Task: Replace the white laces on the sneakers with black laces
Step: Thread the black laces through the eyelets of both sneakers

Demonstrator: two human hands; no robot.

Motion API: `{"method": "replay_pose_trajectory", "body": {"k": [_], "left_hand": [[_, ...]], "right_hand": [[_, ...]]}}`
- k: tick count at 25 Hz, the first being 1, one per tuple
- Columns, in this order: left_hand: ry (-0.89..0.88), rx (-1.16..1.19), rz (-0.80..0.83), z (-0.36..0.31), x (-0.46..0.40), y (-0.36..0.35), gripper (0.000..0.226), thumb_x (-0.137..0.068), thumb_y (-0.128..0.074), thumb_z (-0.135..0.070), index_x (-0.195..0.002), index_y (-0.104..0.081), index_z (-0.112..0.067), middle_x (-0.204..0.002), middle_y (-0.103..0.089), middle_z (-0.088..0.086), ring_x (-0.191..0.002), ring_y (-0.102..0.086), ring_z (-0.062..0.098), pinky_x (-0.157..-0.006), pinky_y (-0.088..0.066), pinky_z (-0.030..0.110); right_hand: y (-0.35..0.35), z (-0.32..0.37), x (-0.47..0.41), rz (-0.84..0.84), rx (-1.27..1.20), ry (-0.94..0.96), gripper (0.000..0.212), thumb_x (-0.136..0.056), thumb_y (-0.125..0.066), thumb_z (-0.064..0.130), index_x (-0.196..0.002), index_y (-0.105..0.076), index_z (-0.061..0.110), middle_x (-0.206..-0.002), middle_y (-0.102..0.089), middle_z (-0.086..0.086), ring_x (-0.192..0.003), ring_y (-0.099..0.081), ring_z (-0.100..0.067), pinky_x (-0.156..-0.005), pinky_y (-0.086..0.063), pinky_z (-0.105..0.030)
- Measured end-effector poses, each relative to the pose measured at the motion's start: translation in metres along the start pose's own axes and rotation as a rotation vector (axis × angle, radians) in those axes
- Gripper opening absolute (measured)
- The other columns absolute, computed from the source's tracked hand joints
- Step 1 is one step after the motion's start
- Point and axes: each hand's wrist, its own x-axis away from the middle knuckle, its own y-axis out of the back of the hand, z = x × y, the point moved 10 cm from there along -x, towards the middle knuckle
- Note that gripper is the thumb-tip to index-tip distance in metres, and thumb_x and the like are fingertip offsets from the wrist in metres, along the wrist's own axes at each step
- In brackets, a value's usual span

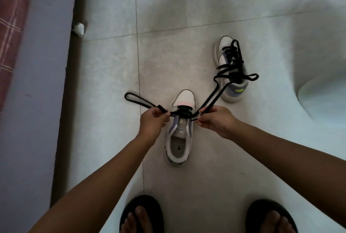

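Observation:
A white and lilac sneaker (180,140) stands on the floor in front of me, toe pointing away. A black lace (182,112) crosses its lowest eyelets near the toe. My left hand (154,119) pinches the lace's left end, which loops out to the left. My right hand (215,118) pinches the right end, which trails up and to the right. The second sneaker (231,69) stands farther off to the right, laced in black with loose ends spread over it.
The floor is pale tile (187,17). A dark skirting and a lilac wall (37,101) run along the left. My two feet in black sandals (142,216) stand at the bottom edge. A small white object (79,28) lies by the skirting.

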Motion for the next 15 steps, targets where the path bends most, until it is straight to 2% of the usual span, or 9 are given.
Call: {"method": "replay_pose_trajectory", "body": {"k": [5,11,15], "left_hand": [[-0.078,-0.082,0.024,-0.011,0.004,-0.004,0.012,-0.086,-0.066,-0.008,-0.083,-0.063,-0.019,-0.078,-0.067,0.000,-0.072,-0.064,0.010,-0.066,-0.051,0.022],[-0.138,-0.211,0.012,-0.015,0.003,-0.003,0.005,-0.085,-0.067,-0.013,-0.089,-0.064,-0.013,-0.081,-0.068,0.002,-0.075,-0.063,0.011,-0.066,-0.048,0.018],[-0.129,-0.257,0.017,-0.011,0.002,0.001,0.014,-0.085,-0.069,-0.016,-0.096,-0.066,-0.008,-0.087,-0.070,0.007,-0.085,-0.067,0.020,-0.080,-0.053,0.032]], "right_hand": [[-0.002,0.007,0.000,-0.006,0.053,0.103,0.024,-0.078,-0.060,-0.018,-0.079,-0.057,0.005,-0.074,-0.062,-0.014,-0.067,-0.064,-0.022,-0.059,-0.058,-0.024],[-0.001,0.017,0.002,-0.070,0.174,0.239,0.026,-0.077,-0.062,-0.016,-0.076,-0.058,0.010,-0.077,-0.062,-0.011,-0.075,-0.063,-0.023,-0.071,-0.057,-0.031],[0.001,0.020,0.007,-0.084,0.261,0.291,0.025,-0.077,-0.065,-0.012,-0.076,-0.060,0.012,-0.074,-0.062,-0.007,-0.071,-0.063,-0.019,-0.067,-0.058,-0.026]]}}
